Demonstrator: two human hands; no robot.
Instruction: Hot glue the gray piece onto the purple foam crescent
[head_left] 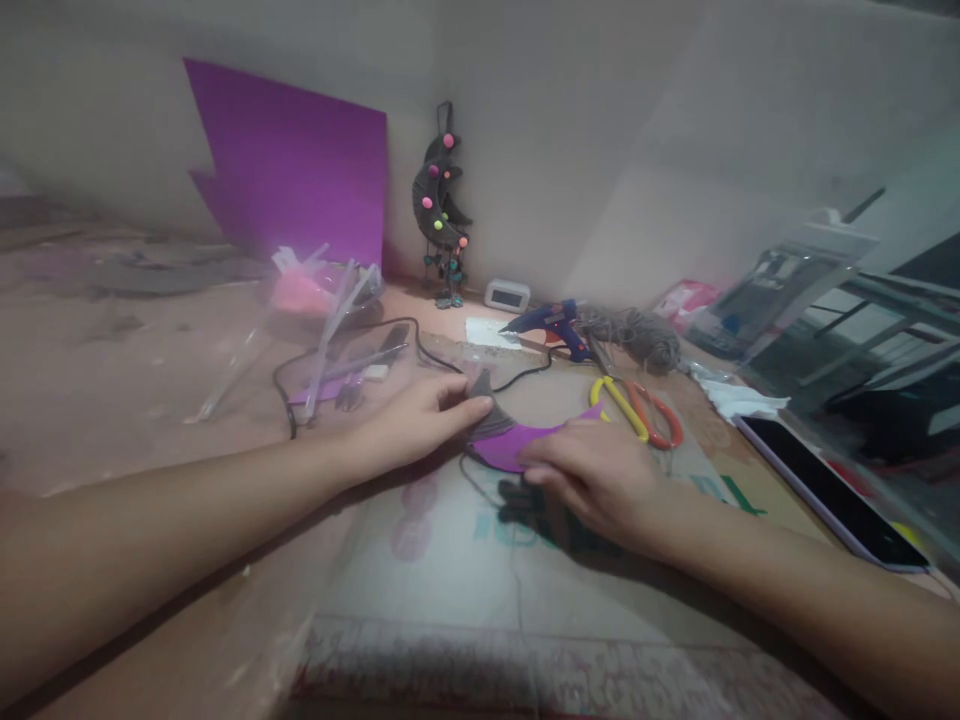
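Note:
Between my hands is a purple crescent cutout [504, 446], its left tip wrapped in grey yarn [491, 415]. My left hand [431, 412] pinches the yarn-covered tip between thumb and fingers. At the crescent's right side, my right hand [592, 470] is closed, its fingers pressed at the purple edge; part of the cutout is hidden behind them. A thin strand of yarn hangs below the crescent and runs toward my right hand. Just beyond the hands lie scissors [619, 408] with yellow and orange handles.
A blue glue gun [551, 325] with a black cord rests behind, near a grey yarn ball [654, 342]. A phone [829, 490] lies at right. Clear glue sticks [330, 340] are at left. A purple sheet [300, 170] and a decorated moon hanging [439, 205] stand against the wall.

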